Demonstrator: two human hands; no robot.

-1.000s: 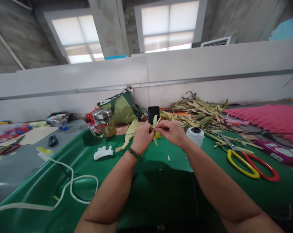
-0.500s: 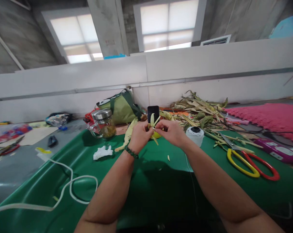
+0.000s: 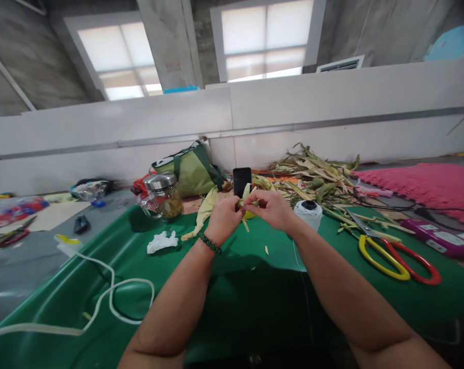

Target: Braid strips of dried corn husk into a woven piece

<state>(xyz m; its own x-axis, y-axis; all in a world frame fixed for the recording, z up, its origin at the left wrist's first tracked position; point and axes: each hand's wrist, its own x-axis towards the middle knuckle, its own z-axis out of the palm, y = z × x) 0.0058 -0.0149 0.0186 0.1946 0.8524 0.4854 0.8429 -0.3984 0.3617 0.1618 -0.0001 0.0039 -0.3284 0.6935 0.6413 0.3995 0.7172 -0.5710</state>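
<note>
My left hand (image 3: 225, 216), with a green bead bracelet (image 3: 210, 243) at its wrist, pinches a small piece of pale green corn husk (image 3: 246, 191). Facing it, my right hand (image 3: 269, 207) has thumb and forefinger closed on the same husk piece. The fingers hide most of the husk; a leaf tip sticks up and a thin strip hangs below. Behind the hands a black phone (image 3: 241, 179) stands upright. Right of my right hand is a spool of white thread (image 3: 308, 214), its line running down the green cloth. A larger corn husk (image 3: 205, 212) lies beside my left hand.
Large scissors (image 3: 395, 256) with yellow and red handles lie at right, near a purple package (image 3: 439, 237). A heap of dry husks (image 3: 312, 171) is at the back. A glass jar (image 3: 165, 197), crumpled white tissue (image 3: 162, 242) and white cord (image 3: 112, 287) are at left.
My hands have drawn closer together around the husk piece. Its upright leaf has tilted and shifted slightly right, and less of the husk shows between the fingers.
</note>
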